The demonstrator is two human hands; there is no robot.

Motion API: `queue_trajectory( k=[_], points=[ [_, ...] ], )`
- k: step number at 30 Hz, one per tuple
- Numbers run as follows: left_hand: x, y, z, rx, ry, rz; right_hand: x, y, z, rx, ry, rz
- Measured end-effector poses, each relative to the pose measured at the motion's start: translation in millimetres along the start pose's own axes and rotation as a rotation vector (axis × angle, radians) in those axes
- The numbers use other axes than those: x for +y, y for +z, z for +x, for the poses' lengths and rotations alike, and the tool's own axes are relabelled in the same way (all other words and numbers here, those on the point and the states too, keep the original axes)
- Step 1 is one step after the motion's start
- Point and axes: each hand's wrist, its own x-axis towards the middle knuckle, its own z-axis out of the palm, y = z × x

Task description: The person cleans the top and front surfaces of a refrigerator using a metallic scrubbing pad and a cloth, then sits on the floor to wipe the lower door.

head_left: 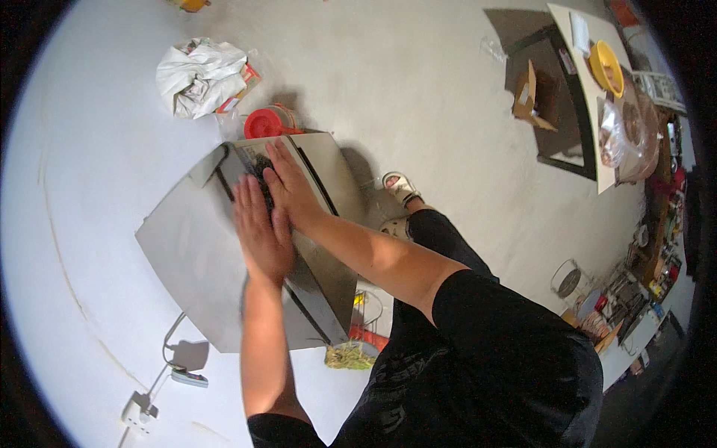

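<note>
A grey box-shaped appliance [190, 243] with dark strips along its upper part stands against the white wall. My left hand [263, 228] lies over its sloping dark band, fingers stretched out and slightly blurred. Just to the right, my right hand [293, 187] rests flat with its fingers straight, pointing away from me. The two hands nearly touch at the thumbs. Between and beneath the fingers shows a black patch [260, 166]; I cannot tell whether it is a cloth or part of the appliance.
Behind the appliance are a red round container [263, 123] and a white plastic bag [198, 78]. A socket strip [140, 414] hangs at the lower left. On the right, a table [606, 168] carries a yellow bowl [606, 69], with a cardboard box [532, 101] beside it.
</note>
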Motion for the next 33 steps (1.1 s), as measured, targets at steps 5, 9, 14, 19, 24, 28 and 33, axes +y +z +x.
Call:
queue_trajectory(
  k=[5, 9, 14, 19, 24, 28, 33],
  points=[
    [-14, -14, 53, -0.085, 0.094, 0.152, 14, -26, -85, -0.239, -0.134, -0.091],
    [-14, -4, 57, -0.083, 0.084, 0.05, 7, -38, -93, -0.287, -0.152, -0.118],
    [-8, -8, 60, -0.197, 0.194, 0.165, 39, -1, 21, -0.07, -0.081, -0.092],
    [-11, -7, 64, -0.216, 0.236, 0.19, 54, -10, -19, -0.055, -0.208, 0.023],
    [-12, -5, 64, -0.209, 0.259, 0.222, 6, -80, -136, -0.575, -0.072, 0.0],
    [-5, -7, 62, -0.199, 0.238, 0.217, 30, -57, -126, -0.366, -0.099, 0.0],
    [-4, -2, 66, -0.225, 0.283, 0.22, 110, -4, 10, -0.018, -0.055, -0.017]
  ],
)
